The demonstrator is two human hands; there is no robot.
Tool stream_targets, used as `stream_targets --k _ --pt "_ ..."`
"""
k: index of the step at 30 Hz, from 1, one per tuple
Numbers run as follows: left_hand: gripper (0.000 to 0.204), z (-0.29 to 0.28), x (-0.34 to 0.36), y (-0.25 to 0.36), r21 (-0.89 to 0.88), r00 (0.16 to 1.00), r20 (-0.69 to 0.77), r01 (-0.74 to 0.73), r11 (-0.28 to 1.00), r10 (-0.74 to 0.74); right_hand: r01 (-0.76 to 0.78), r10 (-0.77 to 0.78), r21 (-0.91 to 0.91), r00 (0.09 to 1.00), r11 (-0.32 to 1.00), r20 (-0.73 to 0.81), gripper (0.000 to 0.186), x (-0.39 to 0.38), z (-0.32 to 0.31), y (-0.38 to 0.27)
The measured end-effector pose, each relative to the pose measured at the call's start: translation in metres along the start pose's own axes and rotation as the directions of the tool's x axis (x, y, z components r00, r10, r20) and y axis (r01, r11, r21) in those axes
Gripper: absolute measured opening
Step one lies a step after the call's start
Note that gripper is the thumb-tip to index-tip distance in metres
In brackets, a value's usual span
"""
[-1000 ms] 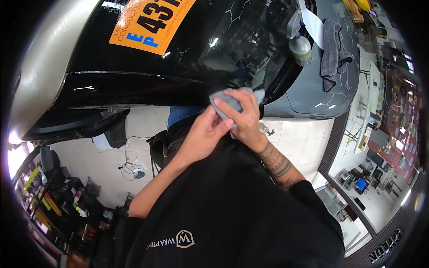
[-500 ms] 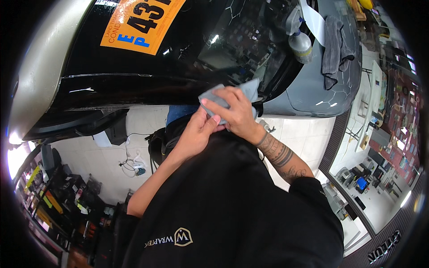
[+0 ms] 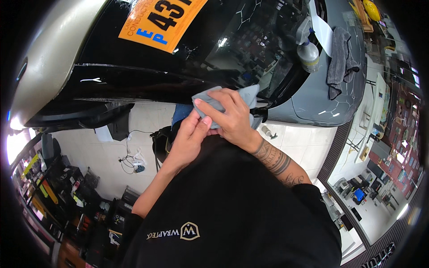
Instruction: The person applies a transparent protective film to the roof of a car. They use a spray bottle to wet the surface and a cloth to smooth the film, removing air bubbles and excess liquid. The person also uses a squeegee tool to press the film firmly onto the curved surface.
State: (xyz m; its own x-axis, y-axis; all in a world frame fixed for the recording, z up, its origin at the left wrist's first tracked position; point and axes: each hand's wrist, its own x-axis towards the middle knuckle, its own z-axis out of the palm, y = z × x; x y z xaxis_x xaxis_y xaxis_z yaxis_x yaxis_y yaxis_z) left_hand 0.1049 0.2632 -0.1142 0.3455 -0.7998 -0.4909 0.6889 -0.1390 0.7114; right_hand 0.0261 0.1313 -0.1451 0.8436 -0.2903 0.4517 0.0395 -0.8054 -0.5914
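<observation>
Head view: the windshield point(image 3: 250, 56) of a car spreads across the upper middle, and both hands work just below its lower edge. A grey cloth point(image 3: 206, 95), folded and bunched, sits at that edge, in front of the person's black shirt point(image 3: 241, 192). The right hand point(image 3: 231, 117) lies over the cloth with its fingers bent and close together, gripping it, while one pale corner sticks out beyond the knuckles. The left hand point(image 3: 190, 134) meets it from the windshield's roof side, its thumb and fingers pinched nearly together on the cloth's near edge; some of its fingertips are hidden. An orange placard point(image 3: 161, 24) with large dark characters shows on the windshield, toward the silvery roof point(image 3: 49, 58). At the windshield's opposite end, by the grey hood point(image 3: 308, 102), a spray bottle point(image 3: 308, 57) rests near a white sheet point(image 3: 321, 31), and a dark grey towel point(image 3: 340, 62) is draped on the hood just past them. Below the windshield, on the pale tiled floor point(image 3: 299, 143), lie a coiled cable point(image 3: 128, 164) and a small bottle point(image 3: 267, 131)
</observation>
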Motion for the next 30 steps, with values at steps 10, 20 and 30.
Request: stream_targets --k 10,20,30 --pt "0.044 -0.016 0.003 0.045 0.164 0.967 -0.067 -0.231 0.959 0.245 0.037 -0.036 0.015 0.997 0.999 -0.069 0.04 0.067 0.019 -0.019" --pt "0.041 -0.029 -0.005 0.045 0.132 0.898 -0.279 -0.316 0.94 0.341 0.097 -0.101 -0.046 0.99 0.994 -0.102 0.051 0.078 0.04 -0.038" --pt "0.05 -0.025 -0.029 0.008 0.424 0.903 -0.204 -0.267 0.865 0.379 0.134 -0.137 0.057 0.989 0.989 0.057 0.042 0.049 0.021 -0.038"
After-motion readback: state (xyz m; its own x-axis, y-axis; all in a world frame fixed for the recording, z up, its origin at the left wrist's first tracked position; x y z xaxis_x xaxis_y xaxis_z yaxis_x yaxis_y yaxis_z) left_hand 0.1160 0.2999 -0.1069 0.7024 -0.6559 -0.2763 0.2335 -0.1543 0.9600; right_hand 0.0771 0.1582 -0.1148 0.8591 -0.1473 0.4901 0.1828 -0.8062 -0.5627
